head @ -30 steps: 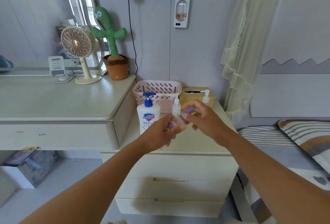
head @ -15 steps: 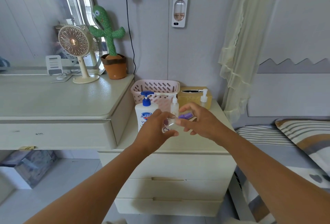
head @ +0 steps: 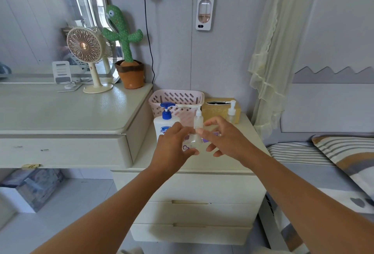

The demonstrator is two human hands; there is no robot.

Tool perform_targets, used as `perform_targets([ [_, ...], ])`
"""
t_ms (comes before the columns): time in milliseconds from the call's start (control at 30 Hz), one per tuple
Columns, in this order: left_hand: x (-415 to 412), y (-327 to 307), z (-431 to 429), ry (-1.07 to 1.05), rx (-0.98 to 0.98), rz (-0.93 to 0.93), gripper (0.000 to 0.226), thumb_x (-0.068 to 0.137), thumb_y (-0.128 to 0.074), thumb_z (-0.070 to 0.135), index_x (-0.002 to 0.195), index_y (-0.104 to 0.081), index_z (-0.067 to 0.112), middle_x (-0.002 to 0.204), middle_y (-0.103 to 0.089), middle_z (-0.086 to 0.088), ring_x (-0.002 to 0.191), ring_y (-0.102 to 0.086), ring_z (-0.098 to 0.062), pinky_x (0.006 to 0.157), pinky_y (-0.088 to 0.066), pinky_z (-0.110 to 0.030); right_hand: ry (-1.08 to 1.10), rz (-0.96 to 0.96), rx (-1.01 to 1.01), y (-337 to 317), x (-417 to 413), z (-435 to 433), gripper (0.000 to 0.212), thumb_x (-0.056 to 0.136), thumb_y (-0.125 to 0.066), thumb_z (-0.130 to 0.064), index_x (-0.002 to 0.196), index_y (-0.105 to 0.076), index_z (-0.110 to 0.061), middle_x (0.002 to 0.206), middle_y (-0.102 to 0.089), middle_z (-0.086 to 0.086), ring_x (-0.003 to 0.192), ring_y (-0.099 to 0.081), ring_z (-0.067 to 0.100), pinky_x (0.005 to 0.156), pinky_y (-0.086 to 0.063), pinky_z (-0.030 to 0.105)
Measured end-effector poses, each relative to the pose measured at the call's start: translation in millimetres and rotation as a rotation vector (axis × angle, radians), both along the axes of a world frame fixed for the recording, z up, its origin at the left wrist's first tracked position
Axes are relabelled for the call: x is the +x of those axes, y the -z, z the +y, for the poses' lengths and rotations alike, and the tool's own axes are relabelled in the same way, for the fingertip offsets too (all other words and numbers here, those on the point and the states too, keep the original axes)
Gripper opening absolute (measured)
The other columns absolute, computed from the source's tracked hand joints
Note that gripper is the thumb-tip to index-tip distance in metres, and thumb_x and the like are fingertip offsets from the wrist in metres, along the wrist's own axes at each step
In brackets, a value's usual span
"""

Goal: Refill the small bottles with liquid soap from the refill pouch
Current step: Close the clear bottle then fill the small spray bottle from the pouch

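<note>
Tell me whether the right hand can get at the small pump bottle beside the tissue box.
Probably yes: the pump bottle stands just beyond the right hand, nothing between them, though that hand is busy at the pouch.

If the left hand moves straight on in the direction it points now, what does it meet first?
Probably the small clear pump bottle, standing just beyond the left hand and the clear heart-printed container it grips; depth is unclear.
</note>
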State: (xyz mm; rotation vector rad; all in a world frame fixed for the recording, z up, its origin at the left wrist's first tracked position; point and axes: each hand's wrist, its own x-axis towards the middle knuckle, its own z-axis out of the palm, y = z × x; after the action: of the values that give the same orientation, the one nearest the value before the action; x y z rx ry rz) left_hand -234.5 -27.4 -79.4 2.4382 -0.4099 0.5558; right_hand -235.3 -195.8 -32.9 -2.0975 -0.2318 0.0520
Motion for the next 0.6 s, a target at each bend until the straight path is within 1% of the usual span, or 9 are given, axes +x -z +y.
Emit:
perform_targets([
  [33,-0.5,0.2,-0.7,-0.003,0.007,-0.016,0.051,0.07,-0.081,0.036,0.116,-0.059,0.03,0.101,-0.049,0.012,0.098,-0.056,-0.01,0.091,-0.049,-0.036,0.021,0.018,-0.004,-0.7,-0.4,1.7,0.044,0.086,-0.055,-0.058,0.116,-0.049,-0.026,0.098,-0.066,-0.001,0.069,-0.069,0.012,0.057,-0.052,0.022],
  [100,-0.7,0.4,-0.9,-0.021,0.034,-0.059,0.051,0.07,-0.081,0.036,0.116,-0.06,0.03,0.102,-0.052,0.01,0.096,-0.054,-0.009,0.091,-0.048,-0.037,0.038,0.034,-0.019,-0.8,-1.1,4.7,0.042,0.088,-0.051,-0.058,0.108,-0.053,-0.02,0.084,-0.07,0.002,0.062,-0.067,0.013,0.055,-0.051,0.023],
  [167,0.2,1.2,0.4,-0.046,0.064,-0.084,0.051,0.071,-0.081,0.036,0.117,-0.059,0.031,0.104,-0.053,0.009,0.095,-0.052,-0.009,0.093,-0.046,-0.038,0.03,0.024,-0.015,1.2,-1.3,6.0,0.035,0.092,-0.053,-0.048,0.1,-0.058,-0.015,0.074,-0.07,0.004,0.056,-0.063,0.013,0.054,-0.051,0.024],
  [200,0.8,2.0,1.8,-0.054,0.076,-0.082,0.051,0.072,-0.08,0.037,0.119,-0.059,0.032,0.104,-0.054,0.009,0.096,-0.051,-0.009,0.095,-0.044,-0.038,0.022,0.007,-0.022,2.2,-1.0,6.2,0.029,0.093,-0.056,-0.041,0.098,-0.059,-0.013,0.073,-0.069,0.003,0.055,-0.062,0.012,0.054,-0.051,0.023],
  [300,2.4,6.6,5.9,-0.031,0.072,-0.031,0.051,0.074,-0.077,0.038,0.122,-0.058,0.033,0.106,-0.054,0.011,0.101,-0.054,-0.008,0.098,-0.043,-0.035,-0.001,-0.071,-0.089,7.2,1.3,5.6,0.013,0.091,-0.06,-0.03,0.096,-0.059,-0.018,0.079,-0.069,0.001,0.061,-0.062,0.01,0.056,-0.051,0.021],
  [367,4.1,10.7,8.8,-0.004,0.032,0.056,0.049,0.077,-0.076,0.038,0.122,-0.058,0.032,0.107,-0.058,0.013,0.102,-0.056,-0.007,0.096,-0.046,-0.036,-0.03,-0.143,-0.161,11.9,3.3,4.0,0.008,0.089,-0.063,-0.028,0.093,-0.058,-0.022,0.086,-0.066,-0.001,0.068,-0.064,0.01,0.061,-0.053,0.025],
  [467,7.1,18.6,17.9,-0.01,0.01,0.201,0.042,0.081,-0.072,0.035,0.12,-0.056,0.029,0.107,-0.061,0.013,0.099,-0.056,-0.007,0.095,-0.047,-0.038,-0.023,-0.293,-0.268,17.2,5.1,-1.5,0.011,0.086,-0.067,-0.022,0.091,-0.057,-0.026,0.093,-0.063,-0.003,0.08,-0.062,0.014,0.074,-0.053,0.032],
  [533,8.8,23.2,27.0,-0.014,-0.065,0.283,0.04,0.083,-0.07,0.033,0.119,-0.055,0.025,0.104,-0.06,0.012,0.096,-0.055,-0.007,0.091,-0.047,-0.032,0.013,-0.337,-0.262,18.5,9.2,-5.6,0.015,0.085,-0.068,-0.02,0.091,-0.057,-0.028,0.093,-0.063,-0.005,0.083,-0.06,0.014,0.075,-0.052,0.031],
  [600,8.5,26.4,32.1,-0.026,-0.143,0.331,0.039,0.085,-0.069,0.029,0.12,-0.054,0.019,0.103,-0.059,0.009,0.093,-0.054,-0.008,0.083,-0.042,-0.024,0.065,-0.33,-0.262,22.3,14.7,-10.7,0.018,0.084,-0.069,-0.026,0.093,-0.054,-0.03,0.09,-0.064,-0.005,0.079,-0.063,0.015,0.074,-0.053,0.032],
])
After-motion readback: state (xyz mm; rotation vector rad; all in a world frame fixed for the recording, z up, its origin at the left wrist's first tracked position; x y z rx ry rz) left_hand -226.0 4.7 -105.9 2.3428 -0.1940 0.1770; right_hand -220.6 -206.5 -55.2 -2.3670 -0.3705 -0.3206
